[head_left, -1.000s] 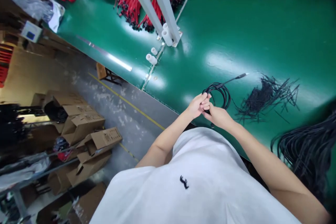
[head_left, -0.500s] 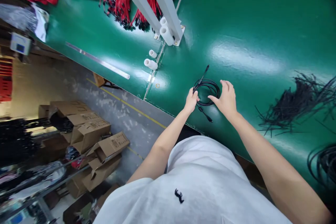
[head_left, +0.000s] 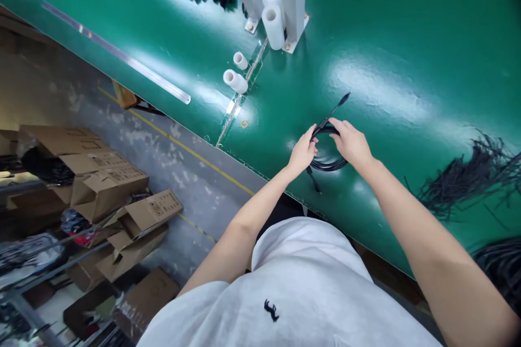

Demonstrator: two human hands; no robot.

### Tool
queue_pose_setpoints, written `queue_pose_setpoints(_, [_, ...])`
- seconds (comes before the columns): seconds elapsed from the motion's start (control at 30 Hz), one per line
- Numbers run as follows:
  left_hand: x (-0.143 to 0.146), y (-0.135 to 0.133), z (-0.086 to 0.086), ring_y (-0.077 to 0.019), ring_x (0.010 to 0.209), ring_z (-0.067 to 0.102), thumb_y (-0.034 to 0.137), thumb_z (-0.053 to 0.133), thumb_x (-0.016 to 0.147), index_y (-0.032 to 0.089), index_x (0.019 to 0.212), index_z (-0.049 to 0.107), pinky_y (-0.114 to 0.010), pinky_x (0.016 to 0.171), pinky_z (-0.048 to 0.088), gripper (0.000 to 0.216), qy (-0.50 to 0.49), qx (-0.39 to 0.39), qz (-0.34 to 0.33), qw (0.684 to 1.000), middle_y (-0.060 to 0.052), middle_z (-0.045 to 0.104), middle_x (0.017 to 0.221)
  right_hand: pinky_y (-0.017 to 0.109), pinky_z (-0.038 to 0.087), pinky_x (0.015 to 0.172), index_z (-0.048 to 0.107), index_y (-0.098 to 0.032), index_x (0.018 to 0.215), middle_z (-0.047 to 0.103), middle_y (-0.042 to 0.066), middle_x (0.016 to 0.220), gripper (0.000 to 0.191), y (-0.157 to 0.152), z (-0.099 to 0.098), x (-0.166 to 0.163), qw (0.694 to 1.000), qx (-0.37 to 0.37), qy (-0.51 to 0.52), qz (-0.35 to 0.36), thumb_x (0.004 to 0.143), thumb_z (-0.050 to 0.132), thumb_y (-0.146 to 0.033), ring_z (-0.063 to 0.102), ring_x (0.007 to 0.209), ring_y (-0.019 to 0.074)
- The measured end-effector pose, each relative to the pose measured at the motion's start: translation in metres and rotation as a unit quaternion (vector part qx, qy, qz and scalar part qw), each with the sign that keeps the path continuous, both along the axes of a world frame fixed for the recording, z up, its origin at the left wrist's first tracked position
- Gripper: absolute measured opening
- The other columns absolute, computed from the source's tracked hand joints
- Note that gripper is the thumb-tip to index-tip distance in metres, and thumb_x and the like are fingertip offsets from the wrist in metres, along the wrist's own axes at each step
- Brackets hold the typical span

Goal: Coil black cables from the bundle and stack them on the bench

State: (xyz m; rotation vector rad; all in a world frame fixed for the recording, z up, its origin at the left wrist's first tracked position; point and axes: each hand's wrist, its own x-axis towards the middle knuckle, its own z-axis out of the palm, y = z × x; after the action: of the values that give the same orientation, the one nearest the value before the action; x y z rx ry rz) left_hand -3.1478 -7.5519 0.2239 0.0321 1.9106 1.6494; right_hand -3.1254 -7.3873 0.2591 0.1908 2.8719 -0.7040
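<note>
A coiled black cable is held just over the green bench top, near its front edge. My left hand is closed around the left side of the loops. On the upper right of the coil, my right hand has its thumb and fingers wrapped round the strands. One cable end with a connector sticks out past the top of the coil. The other end hangs below my left hand, toward the bench edge.
A pile of thin black ties lies to the right, with more coiled cable nearer me. Left of the coil stand white tubes, metal posts and a steel ruler. Cardboard boxes sit beyond the bench edge.
My right hand has closed on the coil, where before its fingers were spread beside it. The upper connector end now points further right. The camera view has shifted.
</note>
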Motion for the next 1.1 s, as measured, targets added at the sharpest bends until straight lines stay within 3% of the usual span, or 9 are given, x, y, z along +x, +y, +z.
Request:
queue_pose_setpoints(0.13, [0.008, 0.000, 0.004, -0.0113, 0.070, 0.058, 0.012, 0.046, 0.090, 0.027, 0.152, 0.037, -0.027, 0.074, 0.050, 0.065, 0.017, 0.020, -0.007, 1.000, -0.006, 0.065, 0.109, 0.028, 0.026, 0.056, 0.057, -0.019, 0.131, 0.061, 0.012, 0.110, 0.040, 0.008, 0.015, -0.006, 0.975, 0.152, -0.024, 0.159, 0.102, 0.031, -0.024, 0.057, 0.082, 0.0192])
queue_pose_setpoints(0.33, [0.022, -0.001, 0.020, -0.0184, 0.086, 0.067, 0.018, 0.054, 0.092, 0.021, 0.146, 0.047, -0.035, 0.094, 0.051, 0.055, 0.073, -0.016, -0.063, 0.995, -0.012, 0.066, 0.125, 0.029, 0.024, 0.055, 0.059, -0.013, 0.121, 0.059, 0.013, 0.112, 0.037, 0.010, 0.029, 0.011, 0.954, 0.146, 0.001, 0.261, 0.098, 0.030, -0.012, 0.055, 0.086, 0.0183])
queue_pose_setpoints(0.43, [0.025, -0.001, 0.029, -0.0253, 0.120, 0.061, 0.020, 0.051, 0.095, 0.020, 0.142, 0.050, -0.038, 0.108, 0.045, 0.047, 0.137, -0.052, -0.037, 0.989, -0.012, 0.061, 0.137, 0.029, 0.029, 0.058, 0.062, -0.016, 0.120, 0.063, 0.010, 0.104, 0.033, 0.004, 0.028, 0.020, 0.980, 0.065, 0.032, 0.187, 0.097, 0.037, -0.016, 0.057, 0.083, 0.0188])
queue_pose_setpoints(0.53, [0.020, 0.005, 0.038, -0.0217, 0.134, 0.052, 0.024, 0.041, 0.100, 0.023, 0.141, 0.049, -0.037, 0.115, 0.040, 0.041, 0.194, -0.088, 0.027, 0.977, -0.009, 0.058, 0.143, 0.028, 0.040, 0.062, 0.065, -0.018, 0.106, 0.062, 0.003, 0.082, 0.019, -0.013, 0.021, 0.029, 0.983, -0.149, 0.093, -0.048, 0.097, 0.050, -0.027, 0.056, 0.070, 0.0158])
queue_pose_setpoints(0.6, [0.014, 0.014, 0.043, -0.0187, 0.135, 0.052, 0.027, 0.035, 0.103, 0.023, 0.141, 0.047, -0.034, 0.115, 0.040, 0.040, 0.212, -0.105, 0.089, 0.967, -0.008, 0.057, 0.144, 0.026, 0.045, 0.061, 0.060, -0.019, 0.090, 0.052, -0.003, 0.064, 0.015, -0.031, 0.015, 0.036, 0.896, -0.339, 0.133, -0.253, 0.096, 0.053, -0.031, 0.050, 0.057, 0.0119])
queue_pose_setpoints(0.67, [0.010, 0.023, 0.045, -0.0170, 0.137, 0.050, 0.028, 0.031, 0.105, 0.023, 0.142, 0.045, -0.032, 0.115, 0.039, 0.040, 0.222, -0.108, 0.137, 0.959, -0.008, 0.055, 0.146, 0.023, 0.048, 0.060, 0.053, -0.020, 0.082, 0.043, -0.007, 0.058, 0.019, -0.051, 0.010, 0.041, 0.743, -0.503, 0.153, -0.413, 0.097, 0.053, -0.030, 0.046, 0.052, 0.0086])
queue_pose_setpoints(0.77, [0.004, 0.033, 0.043, -0.0172, 0.138, 0.049, 0.027, 0.029, 0.105, 0.023, 0.146, 0.040, -0.033, 0.117, 0.038, 0.043, 0.222, -0.100, 0.154, 0.958, -0.009, 0.052, 0.148, 0.020, 0.053, 0.065, 0.048, -0.019, 0.081, 0.048, -0.008, 0.062, 0.019, -0.066, 0.005, 0.042, 0.536, -0.659, 0.086, -0.521, 0.100, 0.050, -0.024, 0.054, 0.058, 0.0058])
queue_pose_setpoints(0.83, [-0.002, 0.037, 0.040, -0.0194, 0.138, 0.049, 0.027, 0.032, 0.104, 0.022, 0.149, 0.037, -0.035, 0.116, 0.038, 0.045, 0.214, -0.090, 0.119, 0.965, -0.010, 0.051, 0.149, 0.020, 0.055, 0.066, 0.049, -0.017, 0.081, 0.050, -0.007, 0.063, 0.021, -0.061, 0.000, 0.038, 0.476, -0.688, 0.011, -0.548, 0.101, 0.047, -0.020, 0.056, 0.060, 0.0052])
queue_pose_setpoints(1.1, [0.012, 0.029, 0.027, -0.0256, 0.129, 0.057, 0.028, 0.054, 0.095, 0.020, 0.154, 0.032, -0.041, 0.108, 0.047, 0.063, 0.199, -0.036, -0.009, 0.979, -0.018, 0.044, 0.153, 0.020, 0.057, 0.063, 0.034, -0.018, 0.069, 0.037, -0.011, 0.055, 0.035, 0.022, -0.036, -0.045, 0.608, -0.590, 0.094, -0.523, 0.100, 0.028, 0.000, 0.041, 0.046, 0.0017])
